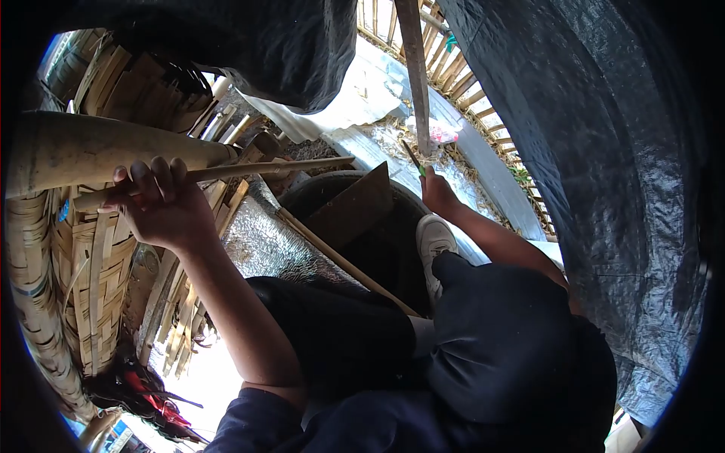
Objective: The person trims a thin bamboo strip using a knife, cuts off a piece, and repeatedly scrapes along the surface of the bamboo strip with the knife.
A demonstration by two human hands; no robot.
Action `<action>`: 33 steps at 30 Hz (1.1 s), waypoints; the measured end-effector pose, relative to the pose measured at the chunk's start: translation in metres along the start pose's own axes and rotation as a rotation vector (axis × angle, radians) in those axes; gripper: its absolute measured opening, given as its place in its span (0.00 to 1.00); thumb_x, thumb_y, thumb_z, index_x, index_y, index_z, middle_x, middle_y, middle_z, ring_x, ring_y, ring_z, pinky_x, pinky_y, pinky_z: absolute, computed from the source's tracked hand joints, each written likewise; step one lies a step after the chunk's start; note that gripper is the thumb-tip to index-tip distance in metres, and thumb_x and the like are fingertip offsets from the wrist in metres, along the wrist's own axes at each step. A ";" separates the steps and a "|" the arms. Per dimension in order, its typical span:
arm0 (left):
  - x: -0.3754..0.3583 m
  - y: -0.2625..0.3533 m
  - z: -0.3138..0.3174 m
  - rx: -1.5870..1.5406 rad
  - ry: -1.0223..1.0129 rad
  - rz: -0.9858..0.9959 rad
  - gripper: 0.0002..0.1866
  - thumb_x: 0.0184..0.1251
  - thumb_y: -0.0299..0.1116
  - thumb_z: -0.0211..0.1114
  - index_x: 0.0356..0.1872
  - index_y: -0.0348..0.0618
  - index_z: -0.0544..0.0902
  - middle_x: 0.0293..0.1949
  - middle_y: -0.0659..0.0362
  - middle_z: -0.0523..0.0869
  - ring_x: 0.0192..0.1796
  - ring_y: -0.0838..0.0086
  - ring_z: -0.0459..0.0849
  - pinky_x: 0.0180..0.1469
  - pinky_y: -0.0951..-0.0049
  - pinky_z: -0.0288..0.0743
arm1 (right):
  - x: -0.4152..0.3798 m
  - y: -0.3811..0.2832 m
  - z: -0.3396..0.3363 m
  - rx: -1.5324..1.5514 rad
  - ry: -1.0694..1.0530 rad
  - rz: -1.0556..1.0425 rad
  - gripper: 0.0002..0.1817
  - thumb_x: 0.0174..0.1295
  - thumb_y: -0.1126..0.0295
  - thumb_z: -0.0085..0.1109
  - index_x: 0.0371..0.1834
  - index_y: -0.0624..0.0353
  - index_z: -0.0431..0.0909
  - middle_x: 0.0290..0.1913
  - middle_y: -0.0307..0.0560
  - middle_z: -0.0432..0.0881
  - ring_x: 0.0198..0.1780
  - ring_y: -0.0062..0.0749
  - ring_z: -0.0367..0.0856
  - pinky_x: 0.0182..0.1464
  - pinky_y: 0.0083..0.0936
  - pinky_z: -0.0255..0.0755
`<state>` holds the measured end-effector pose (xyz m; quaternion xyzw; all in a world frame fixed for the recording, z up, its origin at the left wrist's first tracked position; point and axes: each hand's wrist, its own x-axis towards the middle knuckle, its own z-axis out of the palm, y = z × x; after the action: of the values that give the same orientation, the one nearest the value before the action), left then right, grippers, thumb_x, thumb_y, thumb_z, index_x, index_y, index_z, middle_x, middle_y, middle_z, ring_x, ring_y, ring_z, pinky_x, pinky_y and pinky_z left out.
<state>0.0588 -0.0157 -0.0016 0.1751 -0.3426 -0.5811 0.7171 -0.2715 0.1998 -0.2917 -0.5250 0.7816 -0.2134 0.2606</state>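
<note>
My left hand (168, 205) is closed around a long thin bamboo stick (272, 167) in the left part of the head view. The stick runs right, its far end above a dark round tub (313, 183). My right hand (439, 190) grips a knife with a green handle (421, 171), right of the tub. Its narrow dark blade points up and to the left, apart from the stick. A thick bamboo pole (98, 147) lies just behind my left hand. A flat brown board (355, 202) stands tilted in the tub, between my hands.
My white shoe (436, 241) is at the tub's right edge. Another thin stick (340, 260) slants beside my leg. Woven bamboo (113, 279) and split strips (181, 325) are at left. Dark plastic sheeting (604, 189) hangs at right. An upright post (414, 72) stands ahead.
</note>
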 end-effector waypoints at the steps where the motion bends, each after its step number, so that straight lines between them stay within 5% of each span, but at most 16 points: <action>1: 0.002 0.000 -0.004 0.002 -0.003 0.000 0.18 0.75 0.51 0.48 0.39 0.50 0.79 0.18 0.69 0.61 0.19 0.82 0.56 0.24 0.78 0.51 | -0.001 -0.009 -0.007 -0.034 -0.080 -0.075 0.12 0.68 0.69 0.47 0.47 0.68 0.65 0.23 0.66 0.78 0.28 0.60 0.81 0.29 0.50 0.72; 8: 0.003 -0.001 -0.010 0.004 -0.001 0.034 0.19 0.72 0.53 0.52 0.36 0.49 0.79 0.17 0.69 0.61 0.21 0.80 0.58 0.27 0.76 0.52 | -0.018 -0.049 -0.008 -0.186 -0.666 -0.500 0.13 0.70 0.65 0.44 0.51 0.60 0.68 0.27 0.60 0.81 0.24 0.58 0.81 0.27 0.50 0.73; 9: 0.002 -0.003 -0.009 -0.018 -0.062 0.014 0.20 0.72 0.54 0.52 0.36 0.49 0.79 0.17 0.69 0.61 0.22 0.80 0.58 0.27 0.76 0.52 | -0.014 -0.034 0.000 -0.215 -0.508 -0.494 0.11 0.69 0.66 0.42 0.45 0.62 0.69 0.26 0.60 0.81 0.25 0.57 0.81 0.27 0.49 0.74; 11: -0.002 -0.008 -0.002 -0.065 -0.117 -0.038 0.20 0.72 0.55 0.51 0.36 0.49 0.78 0.18 0.69 0.62 0.22 0.80 0.59 0.27 0.76 0.53 | 0.003 -0.004 0.011 -0.241 -0.178 -0.113 0.09 0.67 0.69 0.45 0.40 0.66 0.68 0.21 0.63 0.79 0.27 0.59 0.82 0.31 0.50 0.75; 12: -0.005 -0.012 0.003 -0.117 -0.166 -0.086 0.20 0.72 0.55 0.51 0.35 0.49 0.78 0.18 0.69 0.63 0.22 0.80 0.59 0.27 0.75 0.53 | 0.020 0.029 0.015 -0.009 0.011 -0.032 0.11 0.68 0.67 0.45 0.40 0.67 0.69 0.20 0.63 0.79 0.25 0.62 0.80 0.30 0.51 0.74; 14: -0.011 -0.022 0.011 -0.111 -0.222 -0.114 0.21 0.73 0.56 0.48 0.36 0.49 0.78 0.20 0.68 0.65 0.22 0.80 0.60 0.27 0.76 0.54 | 0.039 0.049 -0.006 -0.039 0.188 0.172 0.13 0.69 0.65 0.46 0.38 0.67 0.70 0.27 0.69 0.79 0.33 0.65 0.80 0.36 0.54 0.73; 15: -0.014 -0.028 0.016 -0.074 -0.201 -0.151 0.23 0.74 0.57 0.46 0.35 0.50 0.78 0.19 0.69 0.64 0.21 0.81 0.59 0.25 0.77 0.55 | 0.042 0.044 -0.026 -0.078 0.178 0.136 0.14 0.70 0.65 0.46 0.39 0.67 0.71 0.29 0.71 0.79 0.37 0.66 0.80 0.39 0.54 0.73; 16: -0.017 -0.034 0.022 -0.038 -0.180 -0.180 0.25 0.74 0.59 0.44 0.34 0.50 0.78 0.18 0.69 0.64 0.19 0.82 0.59 0.24 0.78 0.55 | 0.044 0.043 -0.034 -0.114 0.276 -0.019 0.16 0.68 0.65 0.46 0.45 0.70 0.73 0.26 0.68 0.80 0.29 0.60 0.82 0.35 0.49 0.76; 18: -0.024 -0.046 0.032 -0.013 -0.222 -0.220 0.27 0.75 0.60 0.40 0.34 0.49 0.78 0.19 0.69 0.66 0.18 0.82 0.59 0.22 0.76 0.56 | 0.047 0.027 -0.050 0.215 0.082 0.238 0.15 0.69 0.66 0.45 0.45 0.70 0.73 0.25 0.63 0.80 0.25 0.48 0.84 0.30 0.43 0.77; 20: -0.033 -0.060 0.039 0.073 -0.329 -0.203 0.27 0.75 0.60 0.40 0.34 0.48 0.77 0.18 0.68 0.64 0.20 0.81 0.61 0.24 0.77 0.57 | 0.049 0.011 -0.048 0.453 0.047 0.194 0.08 0.71 0.70 0.45 0.39 0.65 0.69 0.20 0.45 0.75 0.16 0.25 0.77 0.18 0.26 0.73; 25: -0.047 -0.069 0.060 0.162 -0.408 -0.057 0.20 0.76 0.47 0.49 0.38 0.38 0.75 0.32 0.59 0.74 0.28 0.76 0.72 0.33 0.73 0.69 | 0.045 -0.086 -0.065 0.564 -0.126 0.024 0.09 0.67 0.68 0.48 0.38 0.63 0.74 0.27 0.47 0.79 0.30 0.31 0.79 0.35 0.34 0.71; 26: -0.048 -0.064 0.066 0.162 -0.419 -0.064 0.20 0.76 0.47 0.49 0.38 0.38 0.75 0.32 0.59 0.74 0.28 0.76 0.72 0.33 0.73 0.69 | 0.044 -0.109 -0.074 0.480 -0.131 -0.097 0.06 0.69 0.70 0.45 0.40 0.61 0.71 0.27 0.39 0.73 0.27 0.21 0.69 0.31 0.26 0.67; 28: -0.053 -0.055 0.075 0.204 -0.326 -0.164 0.19 0.76 0.45 0.49 0.45 0.36 0.76 0.31 0.58 0.75 0.32 0.74 0.74 0.34 0.72 0.71 | 0.042 -0.147 -0.091 0.435 -0.172 -0.148 0.08 0.71 0.69 0.43 0.40 0.61 0.71 0.26 0.36 0.70 0.28 0.18 0.68 0.30 0.24 0.67; 30: -0.050 -0.048 0.075 0.171 -0.413 -0.200 0.23 0.76 0.48 0.49 0.52 0.35 0.75 0.29 0.60 0.72 0.31 0.73 0.71 0.35 0.70 0.68 | 0.035 -0.176 -0.111 0.553 -0.251 -0.098 0.10 0.71 0.67 0.44 0.41 0.63 0.73 0.26 0.41 0.73 0.29 0.23 0.71 0.33 0.27 0.68; 32: -0.051 -0.043 0.080 0.002 -0.336 -0.323 0.30 0.73 0.59 0.46 0.48 0.36 0.75 0.25 0.63 0.65 0.28 0.74 0.65 0.35 0.70 0.62 | 0.031 -0.185 -0.120 0.670 -0.327 -0.054 0.13 0.70 0.65 0.44 0.42 0.65 0.74 0.26 0.46 0.76 0.29 0.28 0.74 0.36 0.30 0.69; 33: -0.046 -0.042 0.076 -0.005 -0.416 -0.393 0.36 0.68 0.70 0.39 0.36 0.41 0.73 0.24 0.65 0.58 0.27 0.75 0.57 0.35 0.71 0.54 | 0.030 -0.186 -0.123 0.705 -0.334 -0.096 0.14 0.71 0.65 0.44 0.42 0.65 0.74 0.26 0.45 0.75 0.29 0.27 0.74 0.35 0.30 0.69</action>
<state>-0.0281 0.0286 0.0114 0.1135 -0.4407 -0.7333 0.5052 -0.2267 0.1132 -0.0891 -0.4669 0.5817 -0.3925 0.5382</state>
